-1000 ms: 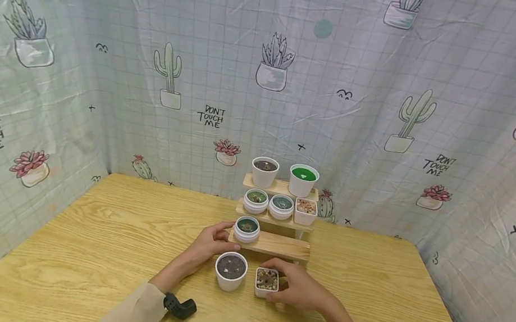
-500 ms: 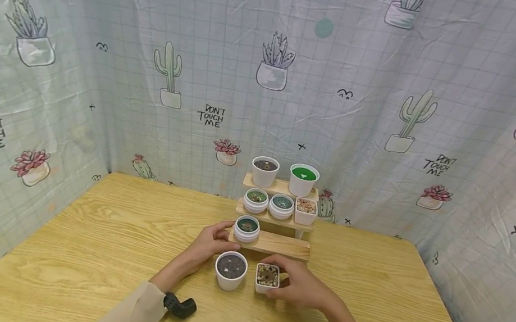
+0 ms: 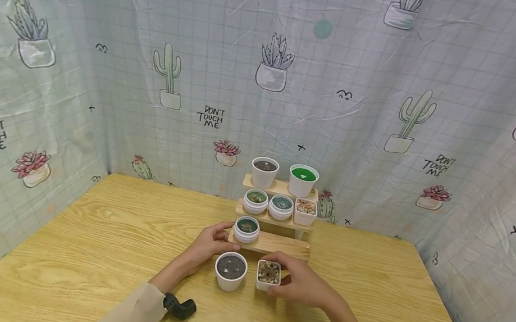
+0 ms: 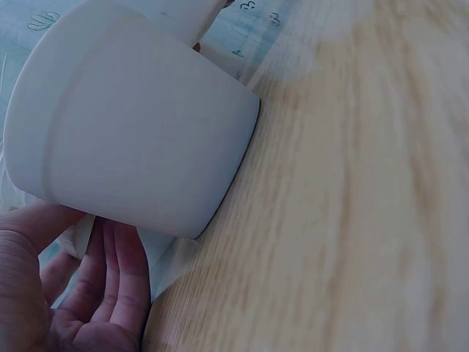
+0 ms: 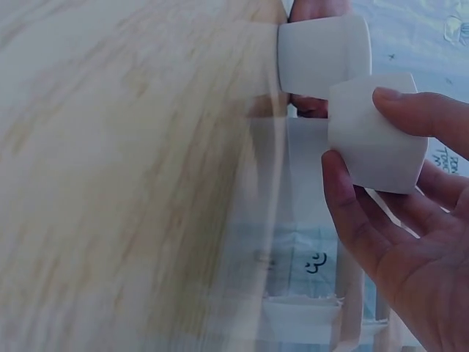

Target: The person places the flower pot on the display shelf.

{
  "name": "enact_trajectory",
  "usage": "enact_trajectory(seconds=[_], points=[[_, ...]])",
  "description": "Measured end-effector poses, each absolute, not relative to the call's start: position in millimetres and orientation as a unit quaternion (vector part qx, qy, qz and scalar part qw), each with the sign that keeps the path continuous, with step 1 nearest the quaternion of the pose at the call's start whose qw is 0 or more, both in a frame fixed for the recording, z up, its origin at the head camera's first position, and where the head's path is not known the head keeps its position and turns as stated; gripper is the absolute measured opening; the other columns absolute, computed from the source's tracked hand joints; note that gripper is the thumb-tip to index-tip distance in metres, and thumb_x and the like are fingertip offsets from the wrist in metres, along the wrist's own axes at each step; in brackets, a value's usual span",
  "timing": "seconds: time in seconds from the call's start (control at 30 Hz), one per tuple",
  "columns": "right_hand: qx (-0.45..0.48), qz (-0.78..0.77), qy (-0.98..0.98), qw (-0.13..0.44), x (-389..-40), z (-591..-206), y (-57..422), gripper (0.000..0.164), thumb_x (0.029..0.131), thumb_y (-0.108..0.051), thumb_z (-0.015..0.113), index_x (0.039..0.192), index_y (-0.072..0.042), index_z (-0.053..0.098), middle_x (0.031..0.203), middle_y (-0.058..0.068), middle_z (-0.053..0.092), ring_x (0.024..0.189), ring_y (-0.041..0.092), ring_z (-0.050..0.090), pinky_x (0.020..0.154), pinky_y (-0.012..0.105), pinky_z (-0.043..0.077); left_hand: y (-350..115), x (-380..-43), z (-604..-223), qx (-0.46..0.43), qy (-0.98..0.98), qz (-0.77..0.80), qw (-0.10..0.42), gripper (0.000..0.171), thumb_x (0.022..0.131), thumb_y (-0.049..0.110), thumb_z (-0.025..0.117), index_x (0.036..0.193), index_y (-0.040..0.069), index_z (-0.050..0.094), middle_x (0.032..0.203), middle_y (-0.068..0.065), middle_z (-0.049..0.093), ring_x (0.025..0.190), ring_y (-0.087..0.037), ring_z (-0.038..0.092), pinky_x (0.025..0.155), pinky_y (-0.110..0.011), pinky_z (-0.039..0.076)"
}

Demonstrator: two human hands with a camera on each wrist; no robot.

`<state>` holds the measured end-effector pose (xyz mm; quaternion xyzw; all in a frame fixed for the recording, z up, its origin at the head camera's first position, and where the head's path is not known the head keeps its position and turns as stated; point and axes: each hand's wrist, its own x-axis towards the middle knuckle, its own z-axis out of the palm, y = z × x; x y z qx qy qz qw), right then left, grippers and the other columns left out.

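My right hand (image 3: 301, 282) pinches a small square white pot (image 3: 268, 275) topped with pebbles and a brown centre. In the right wrist view, the square pot (image 5: 377, 136) is off the table, between thumb and fingers. My left hand (image 3: 208, 245) grips the left end of the lowest step of a wooden tiered stand (image 3: 282, 245), thumb at the front. A round white pot (image 3: 229, 276) of dark soil stands on the table between both hands. In the left wrist view the round pot (image 4: 146, 125) hides part of the left hand's hold.
A round tub with a green top (image 3: 246, 230) sits at the lowest step's left end. On the middle step are two round tubs (image 3: 255, 201) and a square pebble pot (image 3: 305, 212). Two taller pots (image 3: 303, 181) stand on top. A printed curtain (image 3: 265, 116) hangs behind the table (image 3: 123, 229).
My right hand has raised the square pot and carried it slightly away from me, closer to the stand's lowest step. The left hand keeps its place on the stand.
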<state>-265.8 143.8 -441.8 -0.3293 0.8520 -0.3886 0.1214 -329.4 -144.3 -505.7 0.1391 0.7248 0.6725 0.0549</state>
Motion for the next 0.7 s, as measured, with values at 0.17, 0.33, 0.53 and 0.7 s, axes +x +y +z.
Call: enact_trajectory(seconds=[0.17, 0.33, 0.53, 0.7], points=[[-0.331, -0.39, 0.852, 0.113, -265.9, -438.1, 143.9, 0.056, 0.087, -0.015, 0.081, 0.138, -0.016, 0.059, 0.13, 0.006, 0.064, 0.11, 0.019, 0.06, 0.087, 0.035, 0.058, -145.0, -329.0, -504.9, 0.143, 0.722, 0.675, 0.057, 0.077, 0.086, 0.013, 0.081, 0.154, 0.005, 0.044, 0.09, 0.002, 0.07, 0.087, -0.011, 0.066, 0.082, -0.027, 0.053], [-0.333, -0.399, 0.847, 0.11, -266.3, -433.6, 143.9, 0.056, 0.087, -0.013, 0.08, 0.139, -0.013, 0.057, 0.133, 0.01, 0.062, 0.11, 0.018, 0.06, 0.089, 0.04, 0.059, -145.1, -328.2, -505.7, 0.14, 0.722, 0.675, 0.056, 0.077, 0.086, 0.013, 0.081, 0.154, 0.006, 0.045, 0.089, 0.002, 0.07, 0.087, -0.011, 0.065, 0.082, -0.027, 0.053], [-0.358, -0.412, 0.833, 0.091, -271.3, -428.4, 142.6, 0.056, 0.087, -0.007, 0.079, 0.138, -0.008, 0.057, 0.13, 0.016, 0.063, 0.109, 0.022, 0.062, 0.087, 0.036, 0.059, -144.6, -328.1, -507.1, 0.141, 0.722, 0.675, 0.056, 0.076, 0.086, 0.013, 0.081, 0.153, 0.006, 0.046, 0.089, 0.002, 0.069, 0.087, -0.011, 0.064, 0.082, -0.027, 0.052], [-0.349, -0.414, 0.837, 0.078, -276.6, -419.3, 140.2, 0.056, 0.088, -0.008, 0.078, 0.141, -0.011, 0.057, 0.132, 0.011, 0.063, 0.116, 0.025, 0.061, 0.091, 0.038, 0.059, -144.2, -327.9, -505.6, 0.139, 0.719, 0.679, 0.055, 0.076, 0.086, 0.012, 0.082, 0.153, 0.006, 0.046, 0.088, 0.002, 0.069, 0.086, -0.011, 0.065, 0.082, -0.027, 0.052]])
